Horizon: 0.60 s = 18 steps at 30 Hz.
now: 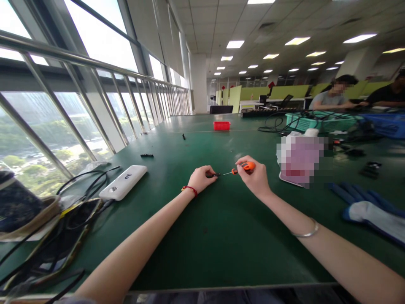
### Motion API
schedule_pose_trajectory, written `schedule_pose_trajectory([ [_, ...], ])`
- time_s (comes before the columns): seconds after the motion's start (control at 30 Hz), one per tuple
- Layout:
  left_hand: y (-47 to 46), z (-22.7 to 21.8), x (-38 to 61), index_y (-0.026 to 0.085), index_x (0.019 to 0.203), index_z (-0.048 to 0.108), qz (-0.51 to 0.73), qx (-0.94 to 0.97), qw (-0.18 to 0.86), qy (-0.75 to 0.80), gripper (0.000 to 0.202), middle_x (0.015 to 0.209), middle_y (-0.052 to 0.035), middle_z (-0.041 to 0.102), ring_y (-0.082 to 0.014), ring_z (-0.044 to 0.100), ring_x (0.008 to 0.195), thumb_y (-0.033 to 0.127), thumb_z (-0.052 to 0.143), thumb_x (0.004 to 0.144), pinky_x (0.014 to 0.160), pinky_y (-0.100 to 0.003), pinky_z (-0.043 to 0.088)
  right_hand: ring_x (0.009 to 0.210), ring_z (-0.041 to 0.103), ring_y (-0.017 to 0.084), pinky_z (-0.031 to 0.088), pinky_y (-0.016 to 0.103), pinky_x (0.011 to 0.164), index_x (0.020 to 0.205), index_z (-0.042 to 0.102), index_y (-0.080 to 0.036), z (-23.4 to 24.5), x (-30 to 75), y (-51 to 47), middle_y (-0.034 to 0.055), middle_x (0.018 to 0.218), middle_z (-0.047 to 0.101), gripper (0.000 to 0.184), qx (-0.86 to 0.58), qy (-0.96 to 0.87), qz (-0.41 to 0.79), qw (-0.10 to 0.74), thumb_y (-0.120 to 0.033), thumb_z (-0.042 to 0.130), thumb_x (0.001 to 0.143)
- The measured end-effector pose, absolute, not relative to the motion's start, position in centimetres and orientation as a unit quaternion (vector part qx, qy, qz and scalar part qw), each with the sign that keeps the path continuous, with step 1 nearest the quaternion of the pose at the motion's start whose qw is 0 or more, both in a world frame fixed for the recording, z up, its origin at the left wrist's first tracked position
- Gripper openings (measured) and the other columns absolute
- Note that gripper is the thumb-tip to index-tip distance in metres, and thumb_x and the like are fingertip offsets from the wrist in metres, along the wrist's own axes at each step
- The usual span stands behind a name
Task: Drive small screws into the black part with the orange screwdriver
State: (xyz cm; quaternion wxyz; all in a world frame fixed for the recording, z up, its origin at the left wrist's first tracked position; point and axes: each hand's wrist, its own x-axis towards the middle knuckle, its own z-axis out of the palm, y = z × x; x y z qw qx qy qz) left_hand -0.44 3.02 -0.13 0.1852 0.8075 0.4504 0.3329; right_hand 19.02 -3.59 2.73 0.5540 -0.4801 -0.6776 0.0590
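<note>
My right hand is closed round the orange and black handle of a screwdriver. Its thin metal shaft points left, with the tip close to a small black part; whether the two touch I cannot tell. That part is pinched in the fingers of my left hand, just above the green tabletop. Most of the part is hidden by the fingers, so its kind does not show. Both hands are near the middle of the table.
A white power bank and black cables lie at left. Small black pieces and a red tray are farther back. On the right are a pixelated pinkish package, a blue-white glove and a green basket. Two people sit beyond.
</note>
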Motion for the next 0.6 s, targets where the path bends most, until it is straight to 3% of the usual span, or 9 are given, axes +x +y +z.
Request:
schedule_pose_trajectory([
  [0.17, 3.31, -0.35, -0.48, 0.017, 0.068, 0.063, 0.323, 0.82, 0.161, 0.445, 0.013, 0.076, -0.0017, 0.064, -0.0154, 0.059, 0.072, 0.029, 0.066, 0.069, 0.068, -0.027, 0.047, 0.056, 0.048, 0.014, 0.037, 0.026, 0.055, 0.063, 0.051, -0.021, 3.42, 18.81, -4.61, 0.0002, 0.061, 0.055, 0.015, -0.47, -0.643, 0.071, 0.601, -0.031, 0.051, 0.075],
  [0.6, 3.24, -0.31, -0.33, 0.017, 0.067, 0.062, 0.318, 0.824, 0.157, 0.442, 0.011, 0.077, -0.0018, 0.062, -0.0145, 0.058, 0.072, 0.027, 0.066, 0.069, 0.069, -0.026, 0.047, 0.05, 0.042, 0.012, 0.033, 0.026, 0.054, 0.063, 0.052, -0.02, 3.27, 19.18, -4.0, -0.0026, 0.056, 0.048, 0.014, -0.468, -0.638, 0.113, 0.602, -0.03, 0.052, 0.074],
])
